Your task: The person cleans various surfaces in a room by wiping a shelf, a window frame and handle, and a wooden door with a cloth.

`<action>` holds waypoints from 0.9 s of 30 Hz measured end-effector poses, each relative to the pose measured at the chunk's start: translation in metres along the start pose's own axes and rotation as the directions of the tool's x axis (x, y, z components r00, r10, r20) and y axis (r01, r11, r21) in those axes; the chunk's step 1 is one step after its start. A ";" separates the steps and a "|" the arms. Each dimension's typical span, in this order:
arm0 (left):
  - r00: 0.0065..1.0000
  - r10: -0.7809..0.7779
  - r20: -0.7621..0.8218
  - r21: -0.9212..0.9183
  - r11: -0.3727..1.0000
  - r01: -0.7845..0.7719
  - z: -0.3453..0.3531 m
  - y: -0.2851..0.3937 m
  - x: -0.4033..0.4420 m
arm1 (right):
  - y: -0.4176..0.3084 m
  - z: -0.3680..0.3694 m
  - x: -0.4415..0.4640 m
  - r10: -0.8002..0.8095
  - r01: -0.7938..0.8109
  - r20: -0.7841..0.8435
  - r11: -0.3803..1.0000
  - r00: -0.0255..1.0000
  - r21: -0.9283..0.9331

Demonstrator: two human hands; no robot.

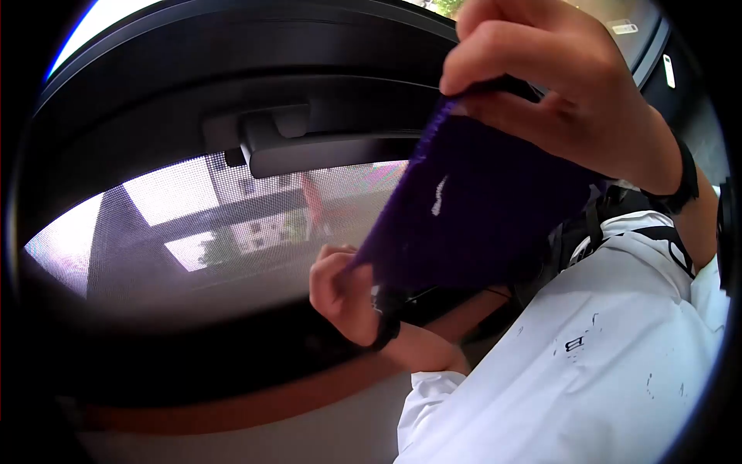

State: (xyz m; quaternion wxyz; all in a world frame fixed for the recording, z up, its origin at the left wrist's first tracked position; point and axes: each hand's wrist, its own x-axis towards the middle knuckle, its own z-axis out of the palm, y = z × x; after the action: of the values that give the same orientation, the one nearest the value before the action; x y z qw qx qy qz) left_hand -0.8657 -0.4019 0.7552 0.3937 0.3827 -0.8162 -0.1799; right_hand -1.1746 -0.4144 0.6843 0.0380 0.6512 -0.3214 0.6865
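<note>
A dark purple cloth (471, 209) with a stitched edge and a small white mark is stretched between both hands. My left hand (344, 298), low in the middle of the head view, pinches its lower left corner. Higher up and to the right, my right hand (541, 85) grips the upper edge between thumb and fingers. Dark bands circle both wrists. Behind the cloth, part of the surroundings and of my lap is hidden.
This looks like a car interior. A window with a dotted mesh look (255, 224) lies behind, under a dark frame (232, 54) bearing a mirror-like housing (332, 155). A white garment (572, 363) covers my body at lower right.
</note>
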 end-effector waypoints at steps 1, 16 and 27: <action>0.989 0.093 -0.116 0.069 0.994 -0.085 -0.003 0.002 0.009 | -0.009 0.010 0.043 -0.016 0.025 -0.040 0.971 0.999 0.239; 0.923 0.369 -0.108 0.330 0.889 -0.317 0.007 -0.002 0.029 | 0.024 -0.002 -0.009 0.059 -0.081 -0.118 0.978 0.991 -0.192; 0.779 0.547 -0.308 0.551 0.770 -0.323 0.018 -0.044 0.030 | 0.028 0.026 0.002 -0.017 -0.005 -0.161 0.990 0.987 -0.140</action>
State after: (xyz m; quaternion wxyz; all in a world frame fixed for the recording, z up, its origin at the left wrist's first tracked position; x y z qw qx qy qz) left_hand -0.8704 -0.4534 0.7328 0.4988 0.2910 -0.7874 0.2157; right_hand -1.1656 -0.4497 0.6737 0.1116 0.5901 -0.3627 0.7126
